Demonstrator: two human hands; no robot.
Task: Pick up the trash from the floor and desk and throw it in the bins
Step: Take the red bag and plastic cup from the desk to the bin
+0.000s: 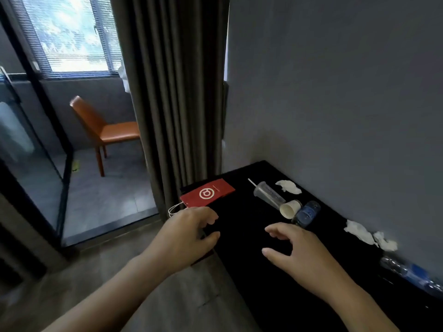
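Trash lies on a black desk (242, 226) against the grey wall. A flat red paper bag (207, 193) with white string handles sits at the desk's left corner. A clear plastic cup (269, 195) with a straw lies on its side, and a small white paper cup (290, 208) and a blue bottle (306, 213) lie next to it. Crumpled white tissues (288, 186) lie by the wall, and more tissues (369, 236) lie further right. Another plastic bottle (412, 274) lies at the right edge. My left hand (189, 233) hovers just below the red bag, fingers loosely curled, holding nothing. My right hand (299, 250) hovers over the desk below the cups, fingers spread.
A dark curtain (172, 92) hangs left of the desk. Beyond it an orange chair (103, 130) stands on a grey tiled balcony behind a glass partition (36, 164). Wooden floor (167, 295) runs under my arms. No bin is in view.
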